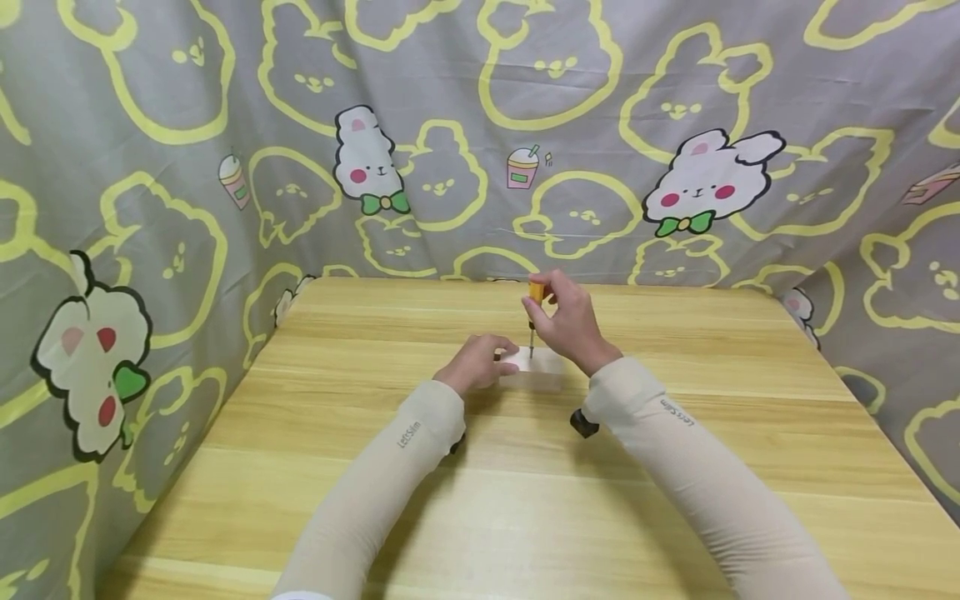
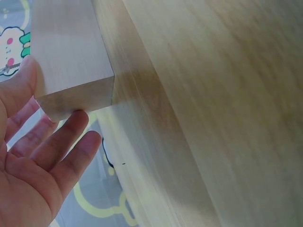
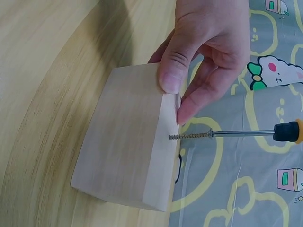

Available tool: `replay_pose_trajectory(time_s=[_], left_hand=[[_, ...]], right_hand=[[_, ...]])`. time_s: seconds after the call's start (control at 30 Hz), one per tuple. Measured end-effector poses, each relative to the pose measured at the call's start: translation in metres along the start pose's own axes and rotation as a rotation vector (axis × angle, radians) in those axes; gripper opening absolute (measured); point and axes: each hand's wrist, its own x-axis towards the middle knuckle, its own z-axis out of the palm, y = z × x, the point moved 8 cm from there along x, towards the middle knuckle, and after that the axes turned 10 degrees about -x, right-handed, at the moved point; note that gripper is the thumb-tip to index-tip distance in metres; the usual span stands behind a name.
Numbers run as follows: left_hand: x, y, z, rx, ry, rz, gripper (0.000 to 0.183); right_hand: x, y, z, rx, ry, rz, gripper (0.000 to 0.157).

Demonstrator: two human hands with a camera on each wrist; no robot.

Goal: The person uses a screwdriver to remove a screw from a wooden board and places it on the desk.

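Note:
My right hand (image 1: 570, 321) grips the orange handle of a screwdriver (image 1: 532, 337), which stands upright over a pale wooden block (image 1: 540, 379). Seen from the right wrist, the screwdriver's metal shaft (image 3: 244, 134) meets the head of a screw (image 3: 191, 136). The screw's point is at the narrow upper face of the block, with most of its thread showing outside the wood. At the block's left end, my left hand (image 1: 476, 362) holds it between thumb and fingers. From the left wrist, the thumb (image 2: 26, 78) lies along one side and fingertips touch the end.
The block stands on a wood-grain table (image 1: 495, 517), towards its far side. Behind and at both sides hangs a grey curtain (image 1: 450, 83) with yellow outlines and cartoon rabbits. A black wrist device (image 1: 584, 422) shows under the right sleeve.

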Motion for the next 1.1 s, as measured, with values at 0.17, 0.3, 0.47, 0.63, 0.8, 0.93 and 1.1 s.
replay_pose_trajectory(time_s=[0.17,0.3,0.47,0.63,0.8,0.93,1.1], left_hand=[[0.0002,0.0002,0.0008,-0.004,-0.004,-0.001,0.04],[-0.0002,0.0003,0.0007,-0.008,-0.006,-0.005,0.04],[-0.0008,0.0013,-0.0001,0.002,-0.004,0.011,0.04],[-0.0016,-0.0011,0.0004,0.008,-0.004,0.003,0.039],[0.0004,0.0013,-0.0004,0.006,-0.004,0.013,0.039],[0.0012,0.0021,-0.0007,0.012,-0.003,0.019,0.039],[0.0016,0.0015,0.0002,0.016,-0.007,0.008,0.039]], right_hand=[[-0.0001,-0.0003,-0.0012,0.001,-0.003,0.005,0.025],[0.0002,-0.0003,-0.0031,0.008,0.005,0.003,0.025],[0.0002,-0.0009,-0.0051,0.046,0.027,-0.014,0.024],[-0.0005,0.0002,-0.0023,0.056,0.003,-0.014,0.025],[0.0002,0.0011,-0.0048,0.017,0.014,0.008,0.026],[0.0003,0.001,-0.0057,-0.009,0.026,0.012,0.025],[0.0,0.0022,-0.0068,0.003,0.039,0.014,0.023]])
